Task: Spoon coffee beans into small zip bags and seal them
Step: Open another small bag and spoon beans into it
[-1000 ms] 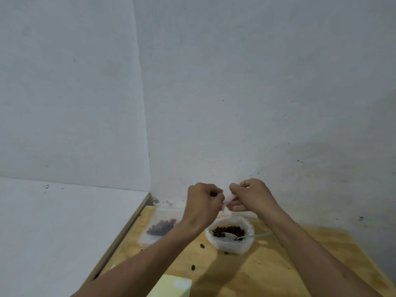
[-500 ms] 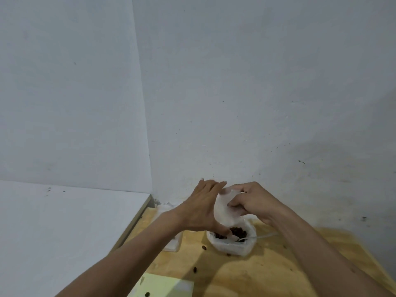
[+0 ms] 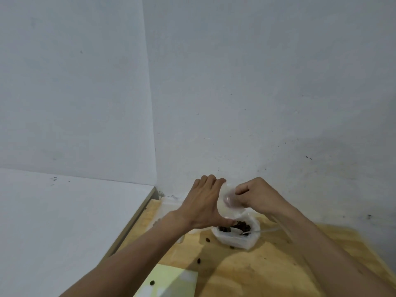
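Note:
A small clear zip bag (image 3: 230, 203) is held up between both hands above the table. My left hand (image 3: 204, 203) cups its left side, fingers up and thumb under its lower edge. My right hand (image 3: 256, 195) pinches the bag's upper right part with curled fingers. Below them a white plastic bag of dark coffee beans (image 3: 236, 232) sits open on the wooden table (image 3: 267, 266), with a clear plastic spoon (image 3: 257, 232) lying in it, handle pointing right.
Loose beans (image 3: 207, 239) lie scattered on the wood. A pale yellow sheet (image 3: 171, 281) lies at the front edge with a bean on it. A white ledge (image 3: 64, 221) borders the table on the left; white walls stand close behind.
The left hand, fisted a second ago, has spread along the small bag's side. The bag now hangs flatter between both hands. The filled bag at left is now hidden behind my left forearm.

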`<act>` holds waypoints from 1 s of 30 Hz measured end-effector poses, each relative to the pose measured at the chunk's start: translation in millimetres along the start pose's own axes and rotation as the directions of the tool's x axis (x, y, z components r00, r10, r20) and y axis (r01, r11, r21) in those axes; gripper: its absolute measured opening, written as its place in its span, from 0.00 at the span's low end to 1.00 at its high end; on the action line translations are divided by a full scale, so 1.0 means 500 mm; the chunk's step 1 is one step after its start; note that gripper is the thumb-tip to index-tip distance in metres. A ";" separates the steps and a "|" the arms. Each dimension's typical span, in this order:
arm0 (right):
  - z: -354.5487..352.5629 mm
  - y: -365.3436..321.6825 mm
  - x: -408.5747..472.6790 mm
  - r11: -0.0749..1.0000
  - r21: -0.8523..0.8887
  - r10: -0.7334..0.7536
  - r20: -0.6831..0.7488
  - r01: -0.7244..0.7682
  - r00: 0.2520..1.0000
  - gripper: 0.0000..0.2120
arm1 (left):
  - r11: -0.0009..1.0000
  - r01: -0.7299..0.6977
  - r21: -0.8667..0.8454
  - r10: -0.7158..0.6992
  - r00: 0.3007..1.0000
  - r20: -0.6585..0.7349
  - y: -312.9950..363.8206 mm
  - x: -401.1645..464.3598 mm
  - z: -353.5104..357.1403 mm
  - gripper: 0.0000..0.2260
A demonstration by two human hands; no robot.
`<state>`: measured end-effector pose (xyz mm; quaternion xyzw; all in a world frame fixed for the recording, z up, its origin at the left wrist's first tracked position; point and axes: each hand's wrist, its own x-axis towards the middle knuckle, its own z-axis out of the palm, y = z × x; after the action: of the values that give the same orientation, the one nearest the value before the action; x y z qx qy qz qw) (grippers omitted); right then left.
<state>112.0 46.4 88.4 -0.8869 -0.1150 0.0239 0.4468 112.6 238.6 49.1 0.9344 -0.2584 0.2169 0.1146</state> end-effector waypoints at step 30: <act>-0.060 0.126 -0.060 0.905 -0.162 0.388 -0.060 -0.393 0.920 0.19 | 0.796 0.492 -0.352 -0.317 0.835 0.451 -0.024 -0.016 0.013 0.28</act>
<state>98.8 -19.9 54.3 -0.9271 0.0689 0.0913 0.3570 115.3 250.2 38.4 0.9381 -0.1088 -0.0594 0.3234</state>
